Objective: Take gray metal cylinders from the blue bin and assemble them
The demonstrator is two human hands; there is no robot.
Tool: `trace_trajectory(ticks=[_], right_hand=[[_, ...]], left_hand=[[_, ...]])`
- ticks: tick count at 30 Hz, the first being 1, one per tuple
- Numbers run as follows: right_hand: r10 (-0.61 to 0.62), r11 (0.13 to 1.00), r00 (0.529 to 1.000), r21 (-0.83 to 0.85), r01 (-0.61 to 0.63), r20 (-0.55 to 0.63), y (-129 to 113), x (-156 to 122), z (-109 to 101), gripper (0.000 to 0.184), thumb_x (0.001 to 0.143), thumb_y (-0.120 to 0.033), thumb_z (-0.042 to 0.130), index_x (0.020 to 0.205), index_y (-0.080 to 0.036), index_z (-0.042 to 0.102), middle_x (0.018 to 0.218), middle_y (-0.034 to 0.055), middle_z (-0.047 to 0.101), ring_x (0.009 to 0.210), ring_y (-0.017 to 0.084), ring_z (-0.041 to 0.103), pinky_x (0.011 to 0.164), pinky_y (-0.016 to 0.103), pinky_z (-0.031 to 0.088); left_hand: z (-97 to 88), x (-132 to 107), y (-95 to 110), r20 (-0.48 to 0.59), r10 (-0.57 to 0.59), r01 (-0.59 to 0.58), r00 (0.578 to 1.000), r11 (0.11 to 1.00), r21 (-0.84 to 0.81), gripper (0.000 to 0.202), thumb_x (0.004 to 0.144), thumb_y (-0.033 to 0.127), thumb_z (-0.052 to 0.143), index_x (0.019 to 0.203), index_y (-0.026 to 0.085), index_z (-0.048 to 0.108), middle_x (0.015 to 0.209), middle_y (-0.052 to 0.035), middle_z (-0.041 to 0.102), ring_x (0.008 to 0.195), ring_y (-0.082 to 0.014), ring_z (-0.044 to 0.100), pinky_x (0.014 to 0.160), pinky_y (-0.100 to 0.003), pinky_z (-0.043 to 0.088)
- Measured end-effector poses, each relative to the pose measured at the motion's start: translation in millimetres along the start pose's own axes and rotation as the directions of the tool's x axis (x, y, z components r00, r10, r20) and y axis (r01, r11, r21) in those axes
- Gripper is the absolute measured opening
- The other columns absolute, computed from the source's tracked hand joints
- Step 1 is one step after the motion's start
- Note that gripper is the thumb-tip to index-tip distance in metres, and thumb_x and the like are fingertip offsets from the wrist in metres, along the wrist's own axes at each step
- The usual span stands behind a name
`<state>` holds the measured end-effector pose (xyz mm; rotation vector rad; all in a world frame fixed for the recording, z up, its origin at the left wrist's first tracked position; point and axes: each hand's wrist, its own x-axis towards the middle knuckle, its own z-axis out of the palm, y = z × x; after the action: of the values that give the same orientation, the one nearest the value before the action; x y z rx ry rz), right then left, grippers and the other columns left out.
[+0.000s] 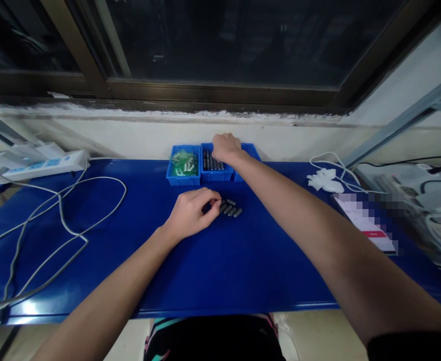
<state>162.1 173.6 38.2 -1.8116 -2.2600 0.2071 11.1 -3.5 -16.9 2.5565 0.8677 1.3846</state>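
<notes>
Several small dark cylinders (pixel 232 211) with shiny ends lie in a loose group on the blue tabletop. My left hand (pixel 194 210) rests just left of them, thumb and forefinger brought together at the nearest one; whether a cylinder is between the fingertips is hard to make out. My right hand (pixel 227 146) reaches over the middle blue bin (pixel 216 176), fingers curled downward and their tips hidden. In that bin, dark cylinders (pixel 209 161) stand or lean side by side. Left of it, another blue bin (pixel 183 181) holds green plastic bags (pixel 184 163) with small pale pieces.
A third blue bin (pixel 251 149) is partly behind my right arm. White cables (pixel 60 193) loop across the left of the table, near a power strip (pixel 47 166). Right of my arm lie a crumpled white tissue (pixel 321 179) and a phone or tablet (pixel 363 220). A window and wall rise behind.
</notes>
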Motion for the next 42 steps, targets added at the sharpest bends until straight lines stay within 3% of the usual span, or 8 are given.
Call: trace_trajectory(ticks=[10, 17, 23, 28, 32, 35, 38, 42], right_hand=[[0.121, 0.986, 0.993, -0.116, -0.119, 0.009, -8.8, 4.8, 8.8, 0.03, 0.08, -0.004, 0.068, 0.107, -0.011, 0.078, 0.119, 0.0197, 0.079, 0.128, 0.038, 0.067, 0.113, 0.055, 0.036], [0.17, 0.985, 0.985, -0.037, -0.169, 0.035, -2.3, 10.9, 8.8, 0.027, 0.078, -0.006, 0.065, 0.099, -0.015, 0.079, 0.1, 0.0127, 0.079, 0.111, 0.034, 0.071, 0.104, 0.051, 0.036], [0.222, 0.974, 0.973, 0.022, -0.224, 0.064, -0.7, 8.4, 2.4, 0.032, 0.079, -0.006, 0.063, 0.104, -0.016, 0.08, 0.106, 0.0139, 0.08, 0.114, 0.033, 0.07, 0.107, 0.053, 0.035], [0.232, 0.968, 0.969, 0.084, -0.238, 0.08, 3.4, 9.5, -1.3, 0.026, 0.083, -0.011, 0.063, 0.099, -0.018, 0.081, 0.113, 0.0139, 0.081, 0.121, 0.035, 0.068, 0.11, 0.057, 0.034], [0.217, 0.965, 0.973, 0.131, -0.225, 0.073, 5.1, 11.4, -1.0, 0.022, 0.083, -0.015, 0.064, 0.094, -0.02, 0.082, 0.112, 0.014, 0.082, 0.119, 0.036, 0.067, 0.109, 0.058, 0.034], [0.206, 0.967, 0.978, 0.149, -0.208, 0.024, 5.7, 6.8, -0.7, 0.026, 0.085, -0.016, 0.06, 0.092, -0.024, 0.083, 0.112, 0.0121, 0.081, 0.12, 0.037, 0.066, 0.109, 0.059, 0.032], [0.133, 0.979, 0.978, 0.173, -0.106, -0.159, 5.9, -7.0, -0.3, 0.029, 0.092, -0.02, 0.054, 0.092, -0.026, 0.083, 0.106, 0.0099, 0.082, 0.118, 0.036, 0.065, 0.106, 0.057, 0.031], [-0.064, 0.982, 0.879, 0.128, 0.14, -0.473, -0.7, -38.9, -6.4, 0.028, 0.096, -0.022, 0.053, 0.098, -0.022, 0.081, 0.1, 0.0096, 0.082, 0.114, 0.035, 0.064, 0.105, 0.055, 0.031]], left_hand=[[3.0, -2.7, -2.5, 0.048, -0.089, 0.089, 0.995, 0.996, 0.007, 0.013, 0.103, 0.02, 0.059, 0.096, 0.019, 0.07, 0.081, 0.0001, 0.074, 0.066, -0.0119, 0.067, 0.064, -0.025, 0.052], [4.0, -4.3, -3.7, 0.066, -0.107, 0.107, 0.992, 0.994, -0.002, 0.011, 0.103, 0.022, 0.062, 0.107, 0.018, 0.071, 0.08, 0.0014, 0.072, 0.063, -0.0109, 0.064, 0.061, -0.024, 0.052], [3.2, -4.5, -5.6, 0.095, -0.134, 0.134, 0.986, 0.991, 0.006, 0.012, 0.104, 0.022, 0.061, 0.111, 0.018, 0.07, 0.082, 0.0017, 0.071, 0.067, -0.0123, 0.066, 0.063, -0.027, 0.053], [0.1, -3.2, -6.9, 0.277, -0.223, 0.201, 0.935, 0.974, 0.105, 0.029, 0.107, 0.028, 0.057, 0.133, 0.019, 0.064, 0.122, -0.0097, 0.073, 0.104, -0.0238, 0.073, 0.087, -0.04, 0.063], [-1.0, -2.4, -7.2, 0.448, -0.243, 0.186, 0.86, 0.968, 0.167, 0.043, 0.103, 0.031, 0.059, 0.145, 0.021, 0.059, 0.142, -0.0134, 0.064, 0.123, -0.0332, 0.066, 0.105, -0.057, 0.057], [-2.5, -1.4, -4.8, 0.534, -0.242, 0.179, 0.81, 0.969, 0.167, 0.053, 0.098, 0.019, 0.052, 0.151, 0.024, 0.055, 0.154, -0.0105, 0.059, 0.125, -0.0324, 0.062, 0.106, -0.058, 0.054], [-4.4, -0.1, -1.5, 0.581, -0.223, 0.161, 0.783, 0.974, 0.158, 0.064, 0.096, 0.011, 0.045, 0.157, 0.027, 0.049, 0.165, -0.0053, 0.053, 0.131, -0.0316, 0.057, 0.103, -0.056, 0.053], [-5.3, 1.0, 1.1, 0.607, -0.228, 0.154, 0.762, 0.973, 0.172, 0.067, 0.093, 0.01, 0.046, 0.158, 0.026, 0.047, 0.165, -0.0049, 0.054, 0.129, -0.0314, 0.059, 0.097, -0.055, 0.053]])
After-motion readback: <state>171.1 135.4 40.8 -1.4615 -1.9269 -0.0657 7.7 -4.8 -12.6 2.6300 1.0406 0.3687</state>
